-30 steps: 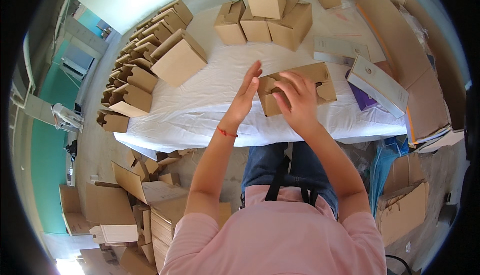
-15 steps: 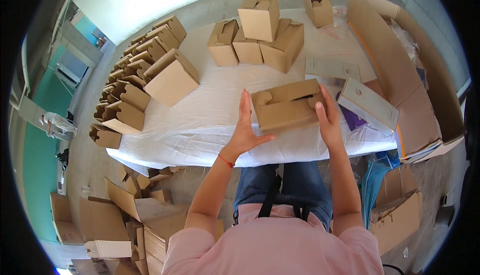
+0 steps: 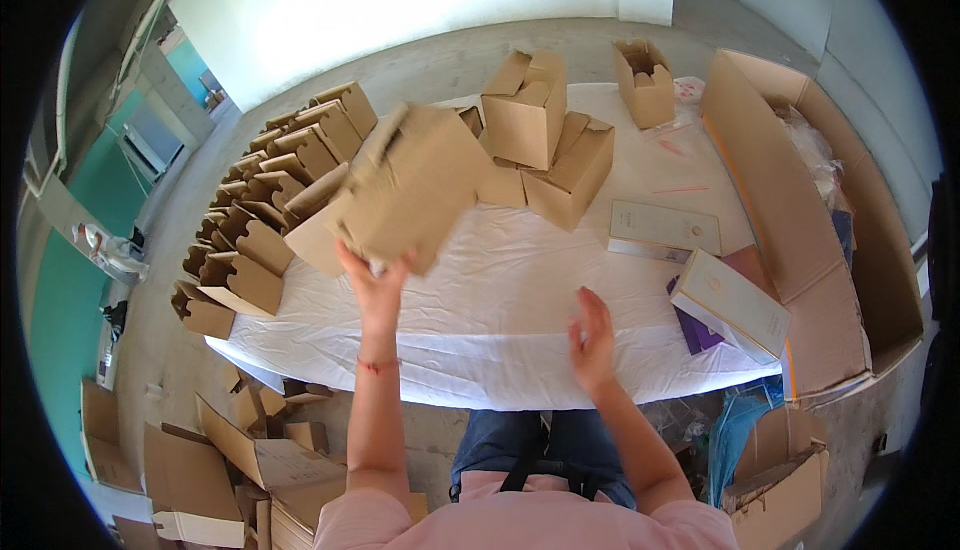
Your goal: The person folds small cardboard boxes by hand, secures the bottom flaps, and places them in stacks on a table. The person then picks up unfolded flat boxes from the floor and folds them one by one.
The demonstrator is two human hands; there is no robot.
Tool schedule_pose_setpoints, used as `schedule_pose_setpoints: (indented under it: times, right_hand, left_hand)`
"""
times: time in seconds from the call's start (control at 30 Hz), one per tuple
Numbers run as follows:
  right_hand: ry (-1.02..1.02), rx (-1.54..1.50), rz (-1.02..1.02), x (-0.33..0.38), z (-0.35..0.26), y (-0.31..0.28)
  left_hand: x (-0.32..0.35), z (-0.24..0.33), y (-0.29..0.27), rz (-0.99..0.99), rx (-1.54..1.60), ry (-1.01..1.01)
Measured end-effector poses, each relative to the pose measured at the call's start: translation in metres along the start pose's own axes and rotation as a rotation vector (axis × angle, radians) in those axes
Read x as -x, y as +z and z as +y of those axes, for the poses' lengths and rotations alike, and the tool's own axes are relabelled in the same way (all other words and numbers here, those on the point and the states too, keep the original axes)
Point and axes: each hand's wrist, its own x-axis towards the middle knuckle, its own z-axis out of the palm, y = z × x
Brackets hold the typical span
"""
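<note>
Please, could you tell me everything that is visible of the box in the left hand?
The box is plain brown, apparently cardboard, and somewhat blurred. It is tilted, showing a broad flat side, with a dark gap near its upper left edge. The left hand holds its lower edge, fingers bent around it. In view, it overlaps other brown boxes; whether it touches them cannot be told.

Printed Markings: No Legible Text

The white rectangular cardboard carton (image 3: 664, 229) lying farther back bears a small round emblem and faint print. The second white rectangular cardboard carton (image 3: 731, 304), tilted nearer the front, bears faint marks. Characters: too small to read.
</note>
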Motion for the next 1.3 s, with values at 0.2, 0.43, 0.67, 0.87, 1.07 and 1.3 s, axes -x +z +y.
schedule_pose_setpoints:
  times: [0.2, 0.43, 0.67, 0.87, 1.07, 1.3]
  right_hand:
    - [-0.004, -0.031, -0.131, -0.009, -0.024, 0.006]
    - [0.022, -0.085, -0.044, -0.006, -0.013, 0.01]
    - [-0.018, -0.059, -0.025, -0.006, -0.016, 0.009]
    - [-0.035, -0.069, 0.022, -0.006, -0.016, 0.015]
    - [-0.073, -0.083, 0.042, -0.004, -0.01, 0.014]
    - [-0.088, -0.111, 0.027, 0.001, -0.004, 0.01]
  left_hand:
    - [-0.128, -0.047, 0.083, 0.184, 0.265, 0.193]
    - [-0.094, -0.051, 0.129, 0.091, -0.369, 0.071]
    - [-0.115, -0.059, -0.041, 0.194, -1.132, 0.233]
    - [-0.113, -0.053, -0.108, -0.197, -1.128, 0.045]
    - [-0.025, 0.038, -0.034, -0.206, -0.965, 0.724]
    - [0.036, 0.056, -0.023, -0.237, -0.922, 0.652]
